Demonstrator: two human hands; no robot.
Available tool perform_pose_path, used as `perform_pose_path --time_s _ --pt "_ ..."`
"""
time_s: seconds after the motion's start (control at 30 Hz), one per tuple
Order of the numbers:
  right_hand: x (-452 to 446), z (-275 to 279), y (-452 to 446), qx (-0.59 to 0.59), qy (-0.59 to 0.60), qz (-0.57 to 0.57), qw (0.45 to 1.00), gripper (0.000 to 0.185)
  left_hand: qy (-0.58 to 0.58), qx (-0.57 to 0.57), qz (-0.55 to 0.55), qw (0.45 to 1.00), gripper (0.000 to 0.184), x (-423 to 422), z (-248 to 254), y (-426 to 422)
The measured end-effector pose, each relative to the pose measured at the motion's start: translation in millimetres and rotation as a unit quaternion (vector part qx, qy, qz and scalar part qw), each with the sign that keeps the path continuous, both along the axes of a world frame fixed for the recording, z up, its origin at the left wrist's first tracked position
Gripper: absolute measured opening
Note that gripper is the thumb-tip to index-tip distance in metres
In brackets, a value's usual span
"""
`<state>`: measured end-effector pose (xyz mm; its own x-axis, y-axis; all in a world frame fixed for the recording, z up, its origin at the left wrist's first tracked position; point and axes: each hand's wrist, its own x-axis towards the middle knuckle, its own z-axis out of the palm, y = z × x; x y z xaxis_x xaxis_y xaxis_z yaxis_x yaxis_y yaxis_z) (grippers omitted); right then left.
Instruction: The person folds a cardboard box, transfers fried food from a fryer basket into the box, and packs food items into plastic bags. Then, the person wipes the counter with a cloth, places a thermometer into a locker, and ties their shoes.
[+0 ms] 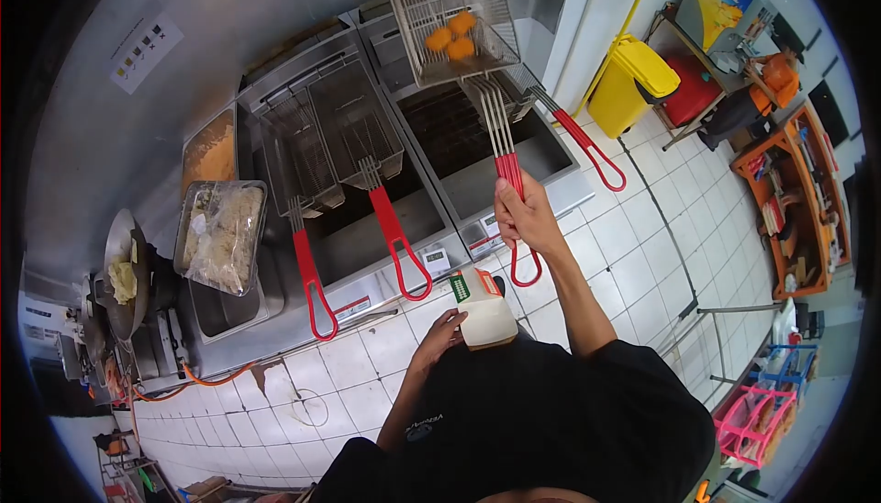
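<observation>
My right hand (525, 211) is wrapped round the red handle (507, 169) of a wire fry basket (450, 16), raised over the right fryer vat (477, 140). Several orange-brown fried pieces (451, 37) lie in the basket near its handle end. Close to my body, my left hand (442, 338) holds a white paper box (486, 310) with green and red print by its left side. What the box holds cannot be made out.
Two empty baskets (353, 117) rest over the left vat, their red handles sticking out. To the left are a plastic-covered tray (223, 237) and a metal pan (209, 150). Another red handle (592, 150), a yellow bin (633, 85) and a person in orange (778, 79) are at the right.
</observation>
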<state>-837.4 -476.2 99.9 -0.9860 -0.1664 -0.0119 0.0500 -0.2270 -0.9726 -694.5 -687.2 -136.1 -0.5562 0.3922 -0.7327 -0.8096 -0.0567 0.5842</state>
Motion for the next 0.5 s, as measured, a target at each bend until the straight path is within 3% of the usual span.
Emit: perform_pose_path --time_s 0.13,0.23,0.4,0.5 --pt "-5 -25 5 -0.066 -0.015 0.047 0.997 0.032 0.002 0.002 0.002 1.000 0.046 0 -10 -2" --pt "14 -25 9 -0.041 -0.086 0.041 0.995 0.038 0.003 0.002 -0.005 1.000 0.044 -5 1 2" --pt "30 -48 4 0.043 -0.078 0.006 0.996 0.036 0.002 -0.001 -0.015 1.000 0.040 -4 -3 1" --pt "38 -53 -4 -0.024 -0.129 0.024 0.991 0.032 -0.016 0.006 -0.005 1.000 0.039 2 -6 1"
